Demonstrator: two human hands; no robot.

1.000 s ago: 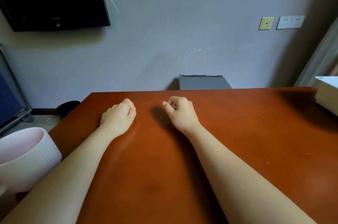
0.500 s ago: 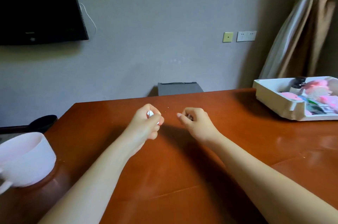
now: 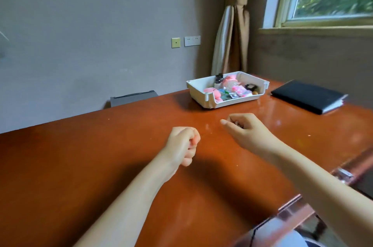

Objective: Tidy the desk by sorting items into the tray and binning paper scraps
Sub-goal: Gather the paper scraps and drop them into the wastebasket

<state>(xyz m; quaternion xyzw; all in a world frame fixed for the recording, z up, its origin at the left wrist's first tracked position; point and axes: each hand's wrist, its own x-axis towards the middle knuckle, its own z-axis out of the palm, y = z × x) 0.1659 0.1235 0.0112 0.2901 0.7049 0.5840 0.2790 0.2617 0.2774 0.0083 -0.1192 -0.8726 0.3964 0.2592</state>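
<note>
View swung right, tray nearer, left hand, right hand grips clenched, contents hidden.

The left hand and right hand curl over whatever their palms may hide (only a dark speck shows at the right one), both forearms run off the bottom edge, and the tray's pink-and-black contents are too small to name.
</note>
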